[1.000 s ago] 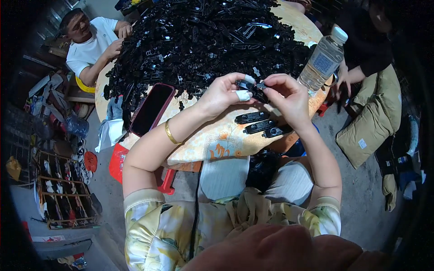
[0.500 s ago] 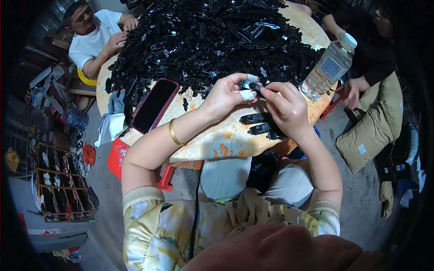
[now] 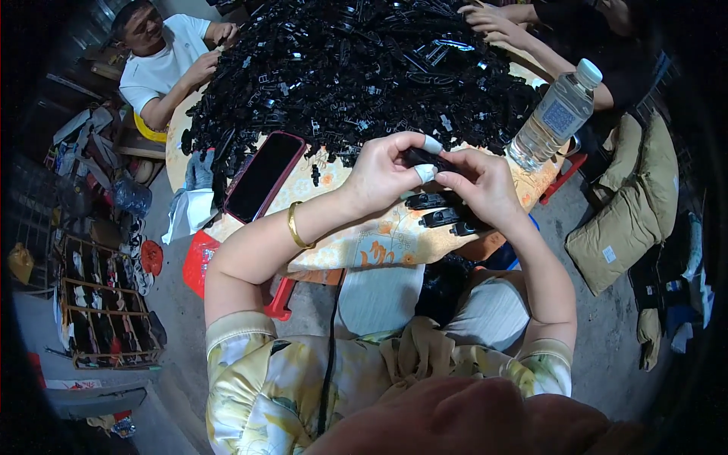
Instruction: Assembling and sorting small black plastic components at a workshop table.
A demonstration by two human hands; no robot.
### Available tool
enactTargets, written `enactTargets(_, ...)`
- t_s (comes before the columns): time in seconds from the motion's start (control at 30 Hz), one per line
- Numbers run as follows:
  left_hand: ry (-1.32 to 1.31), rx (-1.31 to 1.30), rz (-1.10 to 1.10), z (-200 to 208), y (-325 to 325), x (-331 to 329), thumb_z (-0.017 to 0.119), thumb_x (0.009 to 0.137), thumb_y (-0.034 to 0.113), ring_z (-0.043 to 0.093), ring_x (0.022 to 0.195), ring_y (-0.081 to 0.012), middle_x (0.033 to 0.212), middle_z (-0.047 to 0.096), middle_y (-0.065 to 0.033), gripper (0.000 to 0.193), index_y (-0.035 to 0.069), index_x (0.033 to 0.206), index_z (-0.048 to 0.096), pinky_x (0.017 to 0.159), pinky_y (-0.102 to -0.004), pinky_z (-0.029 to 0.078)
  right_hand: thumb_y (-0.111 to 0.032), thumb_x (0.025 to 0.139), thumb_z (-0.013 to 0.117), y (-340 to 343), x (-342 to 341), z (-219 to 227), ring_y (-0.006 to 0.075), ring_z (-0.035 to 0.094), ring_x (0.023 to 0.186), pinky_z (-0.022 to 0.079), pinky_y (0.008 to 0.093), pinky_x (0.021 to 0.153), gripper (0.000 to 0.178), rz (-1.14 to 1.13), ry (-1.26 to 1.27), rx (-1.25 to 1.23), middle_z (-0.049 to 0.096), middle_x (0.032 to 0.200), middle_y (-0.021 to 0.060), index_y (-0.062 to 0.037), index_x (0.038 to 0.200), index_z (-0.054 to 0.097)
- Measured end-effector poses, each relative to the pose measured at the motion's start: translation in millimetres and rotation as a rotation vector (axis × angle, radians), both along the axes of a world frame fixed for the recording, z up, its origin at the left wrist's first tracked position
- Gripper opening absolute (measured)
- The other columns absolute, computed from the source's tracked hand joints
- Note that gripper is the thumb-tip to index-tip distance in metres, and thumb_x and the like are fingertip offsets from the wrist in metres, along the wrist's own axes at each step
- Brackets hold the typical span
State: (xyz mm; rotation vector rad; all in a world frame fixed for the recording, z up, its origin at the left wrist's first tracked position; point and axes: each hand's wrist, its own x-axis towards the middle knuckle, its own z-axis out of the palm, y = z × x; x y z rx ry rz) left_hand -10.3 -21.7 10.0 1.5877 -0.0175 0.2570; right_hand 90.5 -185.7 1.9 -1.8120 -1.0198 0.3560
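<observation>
- Person's lap: light-coloured trousers (image 3: pixel 379 299) show below the table edge.
- Left hand (image 3: pixel 379 176): gold bangle (image 3: pixel 296 226) at the wrist; thumb and index finger, both tipped with white covers (image 3: pixel 425 173), pinch a black part (image 3: pixel 418 158).
- Right hand (image 3: pixel 489 188): thumb and fingers drawn together at the right end of the same part; exact fingertip contact partly hidden.
- Black part: held between the two hands, above the near side of the table; its detail is obscured by the fingers.
- Three black pieces (image 3: pixel 441 218): lying side by side on the table below the hands, the rightmost partly covered by the right hand.
- Table (image 3: pixel 341 244): patterned yellow-orange covering.
- Phone (image 3: pixel 265 178): dark screen, reddish case, lying left of the hands.
- Bottle (image 3: pixel 557 117): clear, white cap, standing right of the hands.
- Pile (image 3: pixel 341 83): many loose black parts, beyond the hands.
- Co-worker in a white shirt (image 3: pixel 171 64): hands at the pile's left edge.
- Co-worker in dark sleeves: a hand (image 3: pixel 500 29) at the pile's far right.
</observation>
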Motion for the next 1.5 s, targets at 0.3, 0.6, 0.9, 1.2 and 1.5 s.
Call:
enactTargets(0.3,-0.284,1.213,0.381,30.6,41.2,32.3,0.068,0.078,0.019,0.056,0.094,-0.0267,0.103,0.061,-0.0125,0.031,0.001,0.102,0.062,0.086,-0.0358,0.045,-0.021,0.079,0.069,-1.6,19.0,0.3,0.015,0.062,0.065,0.048,0.0272,0.06,0.024,0.268,-0.243,-0.157,0.067,0.079,0.0102,0.0002,0.091,0.068)
enactTargets(0.6,0.056,1.406,0.494,24.6,72.6,102.9,0.069,0.072,0.016,0.056,0.092,-0.0311,0.097,0.059,-0.0168,0.027,0.0,0.093,0.062,0.08,-0.038,0.049,-0.026,0.075,0.069,33.8,24.3,-13.0,0.031,0.061,0.069,0.049,0.0392,0.062,0.027,-0.099,-0.687,-0.063,0.062,0.076,0.0121,-0.005,0.092,0.067)
enactTargets(0.9,-0.214,1.074,0.694,31.3,89.6,76.9,0.062,0.078,0.009,0.061,0.082,-0.0231,0.088,0.059,-0.0139,0.022,0.005,0.099,0.067,0.076,-0.0321,0.05,-0.013,0.075,0.063,35.0,20.9,-15.6,0.0298,0.063,0.071,0.051,0.0381,0.063,0.019,-0.113,-0.711,-0.038,0.063,0.077,0.013,-0.0038,0.091,0.063)
enactTargets(1.2,0.176,0.075,0.124,24.7,49.8,21.7,0.059,0.079,-0.003,0.064,0.082,-0.015,0.09,0.064,-0.0108,0.036,-0.003,0.115,0.053,0.078,-0.0244,0.051,-0.001,0.075,0.065,22.8,16.8,-3.4,0.0237,0.063,0.07,0.051,0.0288,0.062,0.021,-0.129,-0.59,0.391,0.065,0.082,0.0139,0.0009,0.096,0.065)
enactTargets(1.5,0.218,0.193,-0.045,12.2,23.4,12.8,0.058,0.084,0.0,0.063,0.087,-0.0133,0.095,0.064,-0.0087,0.028,-0.003,0.111,0.052,0.08,-0.0246,0.053,0.003,0.067,0.071,15.1,8.0,5.6,0.0238,0.061,0.073,0.049,0.031,0.063,0.02,-0.046,-0.841,0.452,0.066,0.083,0.0103,-0.0023,0.086,0.065)
